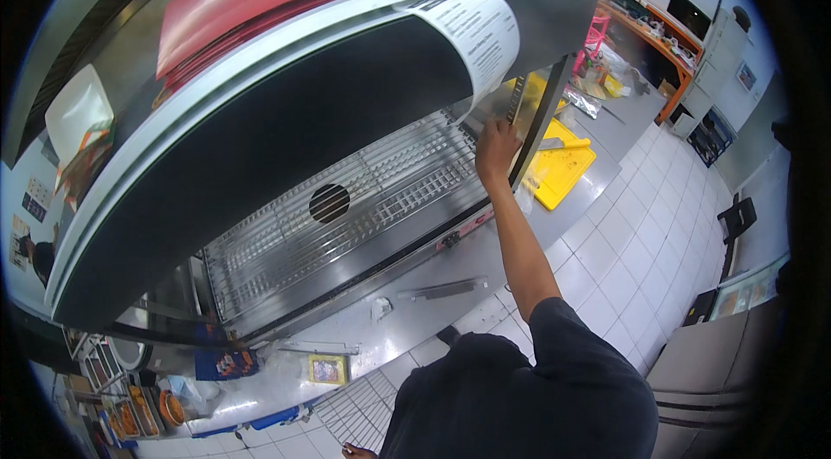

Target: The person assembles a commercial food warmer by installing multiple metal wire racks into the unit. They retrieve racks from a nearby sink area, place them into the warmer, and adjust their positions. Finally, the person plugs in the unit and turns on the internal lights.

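1. White-tiled floor (623, 225) borders the stainless-steel counter (420, 320).
2. Left hand (357, 452): its grip clasps a silver wire rack (357, 410) beside the counter.
3. Right hand (497, 149) is at a slotted metal rail (517, 100); I cannot tell its grip.

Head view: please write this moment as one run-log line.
right hand: at cabinet opening, near slotted upright | left hand: at wire rack | yellow board: on counter, knife on top
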